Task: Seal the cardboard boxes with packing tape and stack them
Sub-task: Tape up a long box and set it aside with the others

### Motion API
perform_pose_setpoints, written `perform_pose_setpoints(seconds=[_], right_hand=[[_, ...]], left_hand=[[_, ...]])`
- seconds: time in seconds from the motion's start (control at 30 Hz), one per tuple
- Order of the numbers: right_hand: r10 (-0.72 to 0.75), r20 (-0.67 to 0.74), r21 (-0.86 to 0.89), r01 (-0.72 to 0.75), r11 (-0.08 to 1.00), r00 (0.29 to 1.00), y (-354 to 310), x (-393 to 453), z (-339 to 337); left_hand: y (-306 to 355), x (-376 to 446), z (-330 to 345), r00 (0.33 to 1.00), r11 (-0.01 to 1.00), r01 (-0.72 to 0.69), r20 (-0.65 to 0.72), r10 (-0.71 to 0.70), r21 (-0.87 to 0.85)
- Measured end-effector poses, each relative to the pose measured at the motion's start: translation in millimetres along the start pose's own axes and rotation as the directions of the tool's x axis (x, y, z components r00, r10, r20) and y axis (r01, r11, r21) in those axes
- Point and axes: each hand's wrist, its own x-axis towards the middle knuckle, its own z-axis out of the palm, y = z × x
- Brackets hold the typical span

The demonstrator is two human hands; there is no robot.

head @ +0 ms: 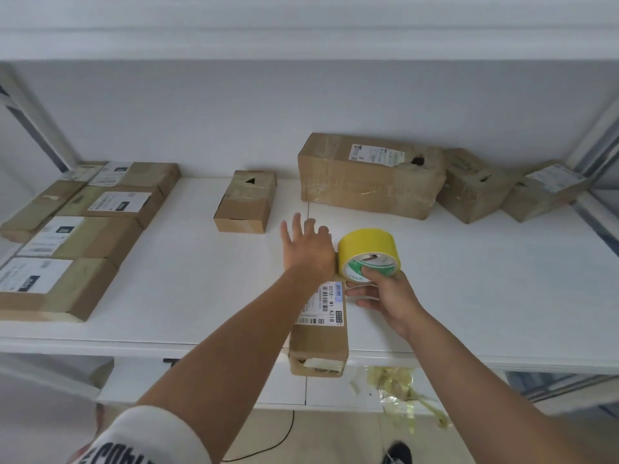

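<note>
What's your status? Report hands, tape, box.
Left hand open, pressing box top. Right hand gripping yellow tape roll at box's far end. Nothing blocking.

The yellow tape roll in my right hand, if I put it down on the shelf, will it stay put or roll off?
The yellow tape roll is a wide ring, so set on its curved side it would probably roll along the smooth white shelf. Laid flat on its open end it should sit still. The right hand hooks a finger through the core, suggesting it is light and rigid.

Open shelf between boxes (center)
</note>
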Motion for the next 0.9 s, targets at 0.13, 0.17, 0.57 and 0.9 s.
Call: perform_pose_setpoints(seconds=[0.13, 0.17, 0.57, 0.9], right_hand=[[-0.005, -0.017, -0.007, 0.005, 1.000, 1.000, 1, 1, 1], [-0.006, -0.019, -0.008, 0.006, 1.000, 1.000, 1, 0, 1], [-0.005, -0.017, -0.021, 0.005, 1.000, 1.000, 3, -1, -3], [-0.002, -0.081, -0.108, -0.007, 0.994, 0.997, 8, 1, -24]], left_hand=[[5, -3, -2, 0.990, 0.995, -0.095, -0.106, 0.093, -0.015], [8, -5, -4, 0.989, 0.995, -0.098, -0.110, 0.095, -0.026], [6, -5, -11, 0.998, 0.979, 0.026, 0.062, -0.014, -0.200], [16, -2, -2, 0.996, 0.990, -0.090, 0.030, 0.088, 0.111]])
